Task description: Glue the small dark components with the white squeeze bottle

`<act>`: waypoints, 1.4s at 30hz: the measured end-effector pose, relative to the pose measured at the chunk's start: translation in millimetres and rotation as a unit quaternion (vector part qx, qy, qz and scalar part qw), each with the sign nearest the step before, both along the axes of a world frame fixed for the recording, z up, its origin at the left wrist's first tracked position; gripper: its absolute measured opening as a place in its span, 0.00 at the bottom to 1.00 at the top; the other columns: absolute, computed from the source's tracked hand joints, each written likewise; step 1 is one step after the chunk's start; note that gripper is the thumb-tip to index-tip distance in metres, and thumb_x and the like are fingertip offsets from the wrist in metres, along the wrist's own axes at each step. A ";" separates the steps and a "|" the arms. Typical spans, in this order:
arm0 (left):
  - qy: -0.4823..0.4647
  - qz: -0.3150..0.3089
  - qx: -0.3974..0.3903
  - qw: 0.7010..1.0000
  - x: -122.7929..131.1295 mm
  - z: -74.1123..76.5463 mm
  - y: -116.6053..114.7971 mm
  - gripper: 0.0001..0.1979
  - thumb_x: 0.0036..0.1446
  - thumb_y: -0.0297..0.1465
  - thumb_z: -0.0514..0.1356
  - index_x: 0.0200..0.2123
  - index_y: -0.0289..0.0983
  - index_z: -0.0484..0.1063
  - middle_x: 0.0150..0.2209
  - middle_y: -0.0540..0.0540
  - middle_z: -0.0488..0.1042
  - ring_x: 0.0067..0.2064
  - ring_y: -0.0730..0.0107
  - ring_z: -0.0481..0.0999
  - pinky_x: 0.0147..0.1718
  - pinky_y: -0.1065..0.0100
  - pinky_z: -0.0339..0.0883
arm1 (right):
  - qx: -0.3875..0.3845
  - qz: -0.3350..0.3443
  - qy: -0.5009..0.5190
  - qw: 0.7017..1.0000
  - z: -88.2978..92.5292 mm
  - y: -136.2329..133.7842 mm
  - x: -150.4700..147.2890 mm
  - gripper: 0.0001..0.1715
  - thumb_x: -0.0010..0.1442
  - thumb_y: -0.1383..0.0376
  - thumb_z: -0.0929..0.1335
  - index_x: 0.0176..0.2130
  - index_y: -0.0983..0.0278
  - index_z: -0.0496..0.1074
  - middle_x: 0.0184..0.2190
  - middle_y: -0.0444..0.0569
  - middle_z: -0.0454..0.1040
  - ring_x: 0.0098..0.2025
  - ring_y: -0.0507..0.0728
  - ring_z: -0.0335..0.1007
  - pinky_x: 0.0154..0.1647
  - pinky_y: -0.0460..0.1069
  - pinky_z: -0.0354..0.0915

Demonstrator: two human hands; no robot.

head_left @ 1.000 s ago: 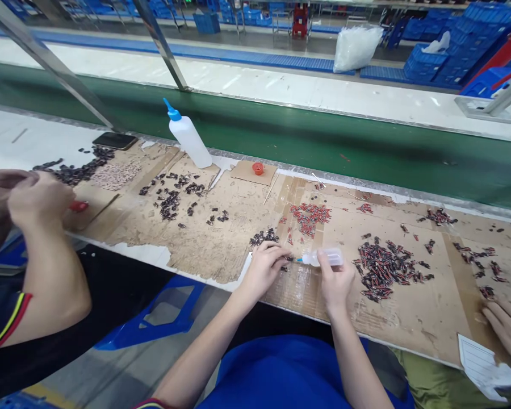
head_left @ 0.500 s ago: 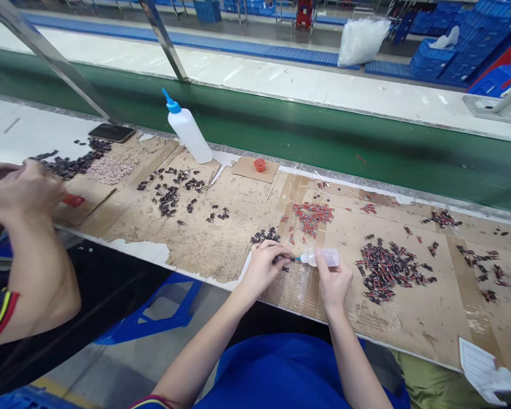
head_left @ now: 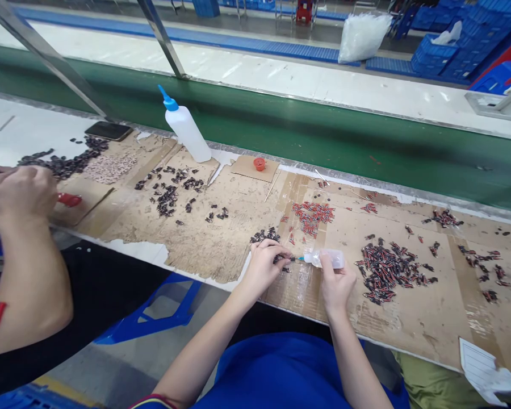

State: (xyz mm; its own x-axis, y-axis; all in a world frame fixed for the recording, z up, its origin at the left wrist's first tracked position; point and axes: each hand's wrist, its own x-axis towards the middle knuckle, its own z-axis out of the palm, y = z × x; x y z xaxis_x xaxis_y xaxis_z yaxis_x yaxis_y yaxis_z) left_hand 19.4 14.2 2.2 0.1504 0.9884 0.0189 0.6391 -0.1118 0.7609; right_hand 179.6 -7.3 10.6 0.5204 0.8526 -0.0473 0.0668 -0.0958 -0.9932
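My left hand (head_left: 269, 261) is closed, pinching a small dark part (head_left: 292, 258) between thumb and fingertips. In my right hand (head_left: 338, 278) lies a small clear squeeze bottle (head_left: 331, 258), tipped on its side. Its thin needle tip points left, close to the dark part; whether they touch I cannot tell. Just behind my left hand is a little heap of dark parts (head_left: 264, 234). Red pieces (head_left: 313, 216) are piled beyond the bottle. To the right of my right hand spreads a larger heap of black-and-red parts (head_left: 389, 271).
A tall white bottle with a blue nozzle (head_left: 188, 132) stands at the back, near a red cap (head_left: 259, 164). A phone (head_left: 108, 130) lies at the far left. A co-worker's hand (head_left: 21, 196) is busy at the left, beside dark parts. Behind runs a green conveyor belt (head_left: 281, 122).
My right hand has drawn the small bottle slightly to the right, away from the dark part. My left hand stays nearly still. The co-worker's hands have shifted left.
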 end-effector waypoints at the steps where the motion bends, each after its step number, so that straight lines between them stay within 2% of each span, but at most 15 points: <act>1: 0.002 -0.001 0.006 1.000 -0.2 -0.4 0.1 0.08 0.48 0.24 0.68 0.30 0.43 0.80 0.33 0.47 0.81 0.43 0.58 0.75 0.47 0.54 0.60 | 0.002 -0.001 -0.001 1.000 0.1 0.0 0.0 0.18 0.47 0.53 0.72 0.24 0.66 0.72 0.21 0.47 0.73 0.24 0.55 0.67 0.27 0.49 0.65; 11: 0.047 0.018 -0.054 0.997 6.2 18.2 -0.2 0.07 0.48 0.23 0.68 0.30 0.42 0.80 0.36 0.48 0.82 0.47 0.58 0.75 0.49 0.54 0.59 | -0.009 0.020 -0.028 0.999 0.3 2.1 -0.3 0.19 0.46 0.53 0.72 0.21 0.66 0.70 0.18 0.44 0.70 0.22 0.52 0.62 0.24 0.47 0.61; 19: 0.044 0.013 -0.043 0.998 5.6 15.8 0.5 0.07 0.49 0.22 0.67 0.29 0.42 0.80 0.35 0.48 0.82 0.45 0.58 0.75 0.49 0.52 0.58 | -0.007 0.000 -0.019 1.000 -3.3 1.1 0.2 0.18 0.47 0.53 0.71 0.23 0.66 0.70 0.19 0.45 0.71 0.23 0.53 0.64 0.25 0.48 0.62; 24: 0.050 -0.010 -0.030 0.998 8.1 11.0 -1.0 0.10 0.52 0.21 0.63 0.33 0.41 0.80 0.36 0.47 0.81 0.46 0.57 0.72 0.48 0.53 0.58 | -0.011 -0.058 -0.024 0.998 -5.3 2.8 21.3 0.24 0.46 0.47 0.70 0.26 0.66 0.69 0.22 0.47 0.72 0.24 0.54 0.65 0.27 0.49 0.62; 26: 0.058 -0.025 -0.019 0.998 9.7 9.0 -2.0 0.11 0.54 0.20 0.61 0.34 0.41 0.79 0.37 0.46 0.81 0.46 0.57 0.71 0.47 0.53 0.58 | -0.036 -0.051 -0.068 0.996 1.3 3.2 37.0 0.30 0.44 0.43 0.70 0.33 0.67 0.71 0.25 0.48 0.73 0.26 0.56 0.68 0.29 0.50 0.63; 28: 0.065 -0.035 -0.016 0.997 10.3 8.3 -3.3 0.11 0.56 0.20 0.60 0.34 0.41 0.79 0.37 0.46 0.80 0.47 0.57 0.70 0.46 0.54 0.58 | -0.102 -0.030 -0.174 0.979 13.4 2.6 51.9 0.41 0.41 0.41 0.70 0.45 0.68 0.70 0.23 0.46 0.72 0.26 0.59 0.69 0.30 0.51 0.62; 30: 0.064 -0.038 -0.012 0.997 9.3 9.4 -5.2 0.11 0.57 0.21 0.58 0.35 0.41 0.78 0.38 0.46 0.80 0.47 0.57 0.70 0.46 0.55 0.58 | -0.185 -0.030 -0.300 0.935 27.6 2.1 60.7 0.49 0.42 0.41 0.70 0.54 0.68 0.66 0.18 0.42 0.68 0.25 0.61 0.68 0.30 0.52 0.61; 31: 0.060 -0.039 -0.009 0.997 8.1 10.5 -6.5 0.11 0.58 0.22 0.58 0.35 0.41 0.78 0.39 0.46 0.79 0.47 0.57 0.70 0.46 0.55 0.58 | -0.211 -0.036 -0.351 0.912 33.9 2.5 61.7 0.49 0.44 0.41 0.70 0.55 0.68 0.65 0.17 0.41 0.67 0.24 0.62 0.67 0.30 0.52 0.60; 32: 0.056 -0.038 -0.005 0.998 6.7 11.8 -7.8 0.10 0.59 0.22 0.57 0.36 0.41 0.77 0.39 0.46 0.79 0.47 0.58 0.71 0.46 0.56 0.59 | -0.218 -0.039 -0.386 0.896 38.6 3.5 60.2 0.46 0.46 0.41 0.69 0.54 0.67 0.66 0.17 0.41 0.66 0.24 0.62 0.67 0.30 0.52 0.59; 34: 0.048 -0.036 0.000 0.998 3.4 14.3 -10.6 0.09 0.59 0.22 0.57 0.36 0.41 0.76 0.40 0.46 0.79 0.47 0.59 0.72 0.46 0.58 0.60 | -0.180 -0.010 -0.418 0.890 42.2 8.4 50.2 0.36 0.49 0.43 0.68 0.48 0.64 0.72 0.19 0.44 0.68 0.25 0.61 0.68 0.31 0.51 0.60; 36: 0.036 -0.033 0.008 0.999 0.0 15.9 -13.1 0.09 0.60 0.23 0.57 0.37 0.40 0.75 0.40 0.46 0.78 0.48 0.59 0.72 0.45 0.59 0.61 | -0.119 0.070 -0.421 0.896 38.2 16.9 33.5 0.26 0.52 0.46 0.69 0.40 0.63 0.75 0.23 0.47 0.72 0.28 0.59 0.70 0.33 0.51 0.62; 38: 0.019 -0.025 0.028 0.999 -2.9 16.1 -15.0 0.09 0.60 0.22 0.56 0.37 0.40 0.74 0.41 0.46 0.79 0.48 0.60 0.73 0.46 0.59 0.61 | -0.087 0.152 -0.426 0.888 29.8 27.8 15.2 0.19 0.55 0.51 0.69 0.37 0.63 0.76 0.30 0.51 0.76 0.33 0.59 0.73 0.37 0.51 0.64; 42: -0.013 0.003 0.082 0.997 -8.3 14.5 -16.7 0.09 0.61 0.23 0.56 0.38 0.40 0.75 0.40 0.46 0.80 0.47 0.61 0.76 0.48 0.58 0.63 | -0.114 0.213 -0.492 0.837 15.8 46.4 -8.5 0.06 0.58 0.65 0.69 0.34 0.64 0.76 0.36 0.57 0.78 0.40 0.63 0.73 0.43 0.54 0.65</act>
